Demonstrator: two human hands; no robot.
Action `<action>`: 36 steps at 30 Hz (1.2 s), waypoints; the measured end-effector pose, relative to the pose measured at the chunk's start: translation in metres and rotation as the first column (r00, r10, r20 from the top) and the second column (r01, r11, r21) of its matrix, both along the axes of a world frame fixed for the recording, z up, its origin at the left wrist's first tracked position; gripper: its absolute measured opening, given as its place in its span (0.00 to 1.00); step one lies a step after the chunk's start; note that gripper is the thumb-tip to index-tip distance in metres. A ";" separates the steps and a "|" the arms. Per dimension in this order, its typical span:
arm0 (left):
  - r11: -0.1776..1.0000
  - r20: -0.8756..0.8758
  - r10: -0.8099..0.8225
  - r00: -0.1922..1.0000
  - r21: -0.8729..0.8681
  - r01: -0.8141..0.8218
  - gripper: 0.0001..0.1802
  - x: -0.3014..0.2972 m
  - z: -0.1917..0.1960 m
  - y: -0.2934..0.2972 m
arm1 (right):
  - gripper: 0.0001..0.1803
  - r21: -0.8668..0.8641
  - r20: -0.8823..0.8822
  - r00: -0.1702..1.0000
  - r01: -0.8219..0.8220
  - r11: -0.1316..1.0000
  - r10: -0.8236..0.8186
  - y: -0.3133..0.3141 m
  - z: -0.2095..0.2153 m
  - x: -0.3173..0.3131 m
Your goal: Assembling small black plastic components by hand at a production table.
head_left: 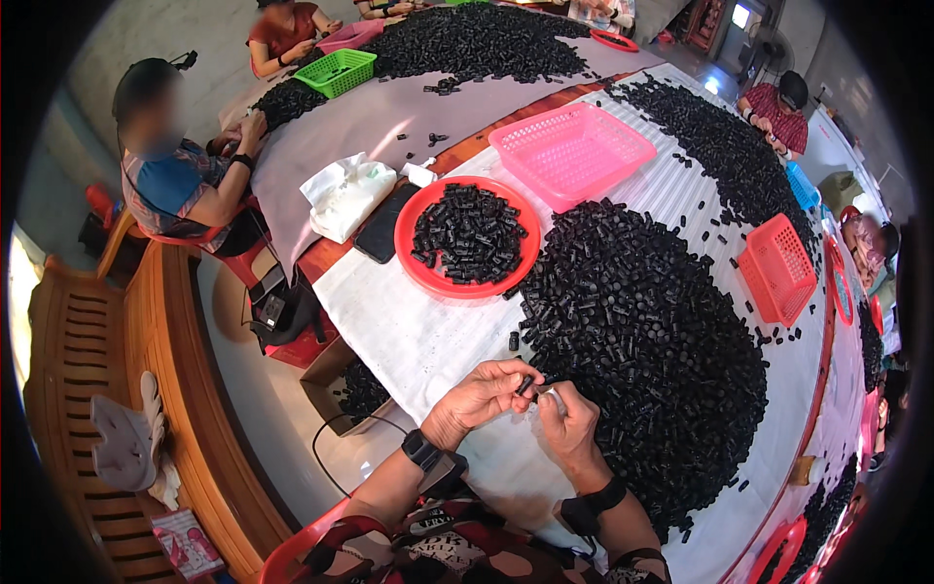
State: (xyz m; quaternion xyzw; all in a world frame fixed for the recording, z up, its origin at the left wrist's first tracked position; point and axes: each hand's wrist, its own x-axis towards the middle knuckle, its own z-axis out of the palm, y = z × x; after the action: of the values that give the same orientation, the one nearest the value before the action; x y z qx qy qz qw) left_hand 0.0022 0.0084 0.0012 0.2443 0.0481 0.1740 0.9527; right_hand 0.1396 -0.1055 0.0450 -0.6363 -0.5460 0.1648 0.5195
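Over the near edge of the white-covered table, my left hand (486, 391) pinches a small black cylindrical piece (526, 383) between thumb and fingertips. My right hand (569, 425) is closed close beside it, with the thumb against the curled fingers; what it holds, if anything, is hidden. Just beyond and to the right of both hands spreads a large heap of similar black pieces (642, 341). A red round tray (407, 255) with more black pieces in it stands at the heap's far left side.
A pink basket (574, 151) and a smaller coral basket (778, 268) stand beyond the heap. Left of the tray lie a dark phone (384, 226) and a white tissue pack (345, 200). A cardboard box (336, 380) sits below the table edge. Several people work around the tables.
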 end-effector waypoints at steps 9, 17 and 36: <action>0.999 -0.028 0.033 0.999 0.029 -0.033 0.16 0.000 0.004 -0.003 | 0.10 0.024 -0.011 1.000 0.010 1.000 -0.010 0.001 -0.005 -0.001; 1.000 -0.018 0.013 1.000 0.021 -0.012 0.13 -0.001 0.003 0.000 | 0.11 0.026 -0.022 1.000 0.019 0.999 -0.018 0.000 -0.003 -0.001; 0.998 -0.018 0.035 0.999 -0.042 -0.036 0.14 0.000 0.001 -0.001 | 0.10 0.010 0.022 1.000 -0.003 1.000 0.003 0.000 -0.003 0.000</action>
State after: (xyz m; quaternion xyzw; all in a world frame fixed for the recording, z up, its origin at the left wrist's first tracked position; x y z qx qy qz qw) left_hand 0.0019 0.0075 0.0024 0.2250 0.0645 0.1877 0.9539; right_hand 0.1399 -0.1056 0.0418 -0.6348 -0.5533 0.1558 0.5163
